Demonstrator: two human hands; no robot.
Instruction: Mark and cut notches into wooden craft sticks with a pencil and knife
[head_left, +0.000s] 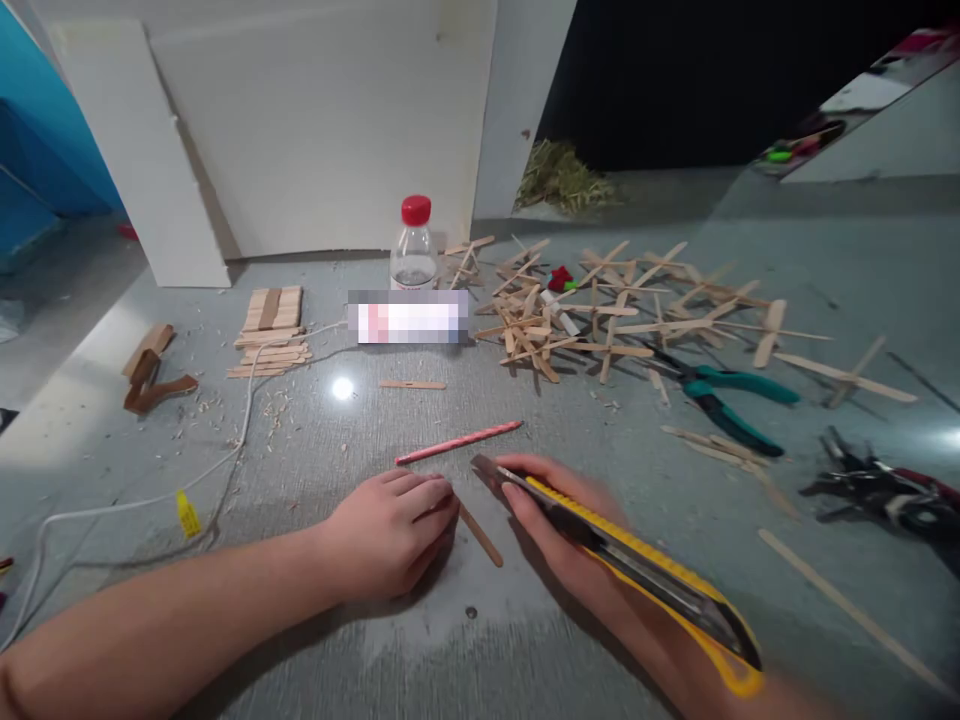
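over on the left, plain sticks (289, 310) sit stacked, unassembled; left hand (394, 535), fingers together, covers one end of a wooden stick (482, 537) on the tabletop (420, 660); right hand (549, 558) clamped round the yellow cutter (630, 562), and far right, many crossed sticks (622, 350) look finished!

A: Left hand (394, 535)?
B: Palm down, fingers bent, bunched together. Left forearm (202, 605) bare, slanting in from table's near left.
A: Right hand (561, 562)?
B: Closed in a grip, thumb extended; right forearm (660, 655) from near right.
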